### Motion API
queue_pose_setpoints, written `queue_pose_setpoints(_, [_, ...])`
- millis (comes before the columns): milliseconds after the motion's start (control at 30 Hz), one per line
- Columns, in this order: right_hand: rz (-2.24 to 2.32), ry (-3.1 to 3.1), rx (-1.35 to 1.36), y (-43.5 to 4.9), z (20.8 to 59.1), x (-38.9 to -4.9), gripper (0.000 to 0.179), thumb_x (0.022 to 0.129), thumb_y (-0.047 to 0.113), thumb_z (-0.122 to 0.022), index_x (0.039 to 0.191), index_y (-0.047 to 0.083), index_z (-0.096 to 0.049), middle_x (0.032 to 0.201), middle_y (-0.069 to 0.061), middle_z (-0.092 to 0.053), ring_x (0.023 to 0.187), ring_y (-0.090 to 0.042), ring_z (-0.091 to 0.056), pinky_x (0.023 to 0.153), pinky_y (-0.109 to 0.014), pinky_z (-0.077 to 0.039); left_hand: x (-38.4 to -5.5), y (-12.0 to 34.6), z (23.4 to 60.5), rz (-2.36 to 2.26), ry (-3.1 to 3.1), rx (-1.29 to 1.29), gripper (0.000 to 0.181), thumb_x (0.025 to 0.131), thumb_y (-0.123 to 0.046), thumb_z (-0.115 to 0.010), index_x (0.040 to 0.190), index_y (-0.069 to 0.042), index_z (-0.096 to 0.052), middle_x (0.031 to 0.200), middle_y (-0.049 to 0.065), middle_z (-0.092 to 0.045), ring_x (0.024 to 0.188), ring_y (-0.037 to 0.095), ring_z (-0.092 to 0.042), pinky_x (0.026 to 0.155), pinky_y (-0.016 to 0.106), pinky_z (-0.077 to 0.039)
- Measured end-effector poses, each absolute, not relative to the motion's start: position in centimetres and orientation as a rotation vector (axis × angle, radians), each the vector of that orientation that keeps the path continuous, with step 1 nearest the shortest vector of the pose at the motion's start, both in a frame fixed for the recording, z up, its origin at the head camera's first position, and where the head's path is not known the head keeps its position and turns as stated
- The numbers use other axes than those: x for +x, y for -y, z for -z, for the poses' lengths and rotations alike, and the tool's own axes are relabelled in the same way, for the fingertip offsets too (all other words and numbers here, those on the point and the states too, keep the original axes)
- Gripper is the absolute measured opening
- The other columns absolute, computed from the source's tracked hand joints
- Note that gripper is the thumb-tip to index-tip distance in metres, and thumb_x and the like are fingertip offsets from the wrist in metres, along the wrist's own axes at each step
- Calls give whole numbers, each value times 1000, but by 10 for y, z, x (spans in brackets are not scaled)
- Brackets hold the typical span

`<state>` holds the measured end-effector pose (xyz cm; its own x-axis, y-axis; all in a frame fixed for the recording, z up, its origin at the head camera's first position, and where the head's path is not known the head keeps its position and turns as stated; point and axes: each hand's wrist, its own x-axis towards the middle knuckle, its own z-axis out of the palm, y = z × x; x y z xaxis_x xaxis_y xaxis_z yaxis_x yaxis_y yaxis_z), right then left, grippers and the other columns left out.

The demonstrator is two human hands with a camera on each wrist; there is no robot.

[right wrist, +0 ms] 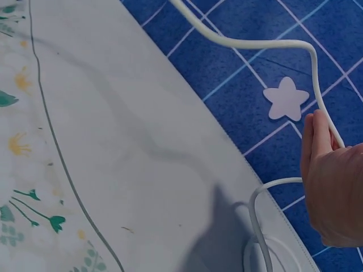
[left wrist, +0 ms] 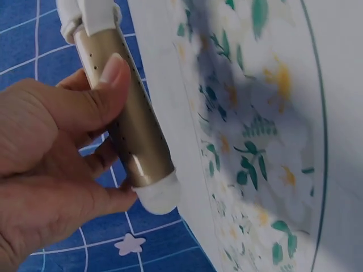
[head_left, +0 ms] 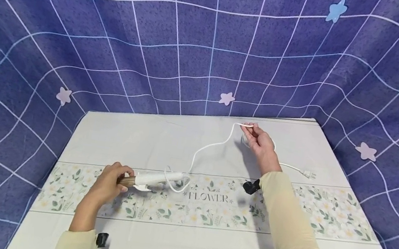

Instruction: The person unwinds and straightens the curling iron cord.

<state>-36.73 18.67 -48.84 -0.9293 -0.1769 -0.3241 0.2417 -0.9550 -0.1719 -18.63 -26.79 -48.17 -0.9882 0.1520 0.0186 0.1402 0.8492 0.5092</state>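
My left hand [head_left: 108,184] holds a curling iron [head_left: 154,179] by its gold barrel, low over the floral band of the table cover. In the left wrist view, thumb and fingers go round the perforated barrel [left wrist: 140,141], near its white rounded tip [left wrist: 160,195]. The white handle points right, and a loop of cord hangs about its end. Farther back on the right, my right hand [head_left: 263,148] pinches the white cord [head_left: 213,144] between thumb and fingers. From there the raised cord [right wrist: 255,43] runs in a bend back to the handle.
More cord lies in loops [right wrist: 275,241] on the table beneath the right hand. A two-pin plug [head_left: 308,174] rests to the right of that wrist. The white table cover [head_left: 135,136] reaches back to a blue curtain [head_left: 189,62] with stars and grid lines.
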Motion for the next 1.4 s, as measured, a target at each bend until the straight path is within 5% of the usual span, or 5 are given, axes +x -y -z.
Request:
queue_pose_setpoints(367, [3001, -145, 456, -205, 485, -366, 17, 99, 3, -43, 103, -11, -51, 91, -28, -62, 109, -34, -61, 109, -38, -31, -181, 283, 488, -620, -3101, 16, 41, 67, 4, -80, 101, -12, -66, 88, 9, -54, 87, 30, -47, 68, 52, -40])
queue_pose_setpoints(833, [3012, -137, 410, -214, 493, -361, 17, 100, 4, -41, 100, -10, -51, 92, -25, -61, 93, -35, -64, 111, -37, -27, -180, 306, 492, -654, -3038, -501, 39, 77, -3, -74, 113, -4, -60, 102, 26, -48, 98, 45, -43, 79, 71, -36])
queue_pose_setpoints(1200, [2980, -213, 336, -209, 498, -355, 22, 101, 5, -39, 98, -13, -51, 95, -26, -59, 94, -37, -64, 112, -38, -26, -180, 326, 499, -757, -2973, -832, 38, 79, -1, -64, 115, -1, -52, 111, 34, -38, 116, 58, -30, 89, 82, -18])
queue_pose_setpoints(1400, [2919, -293, 363, -202, 502, -349, 22, 101, 5, -38, 101, -13, -51, 96, -28, -62, 125, -34, -49, 112, -38, -25, -181, 333, 502, -771, -2949, -932, 40, 80, -2, -60, 118, 0, -50, 116, 37, -35, 119, 58, -28, 87, 80, -23])
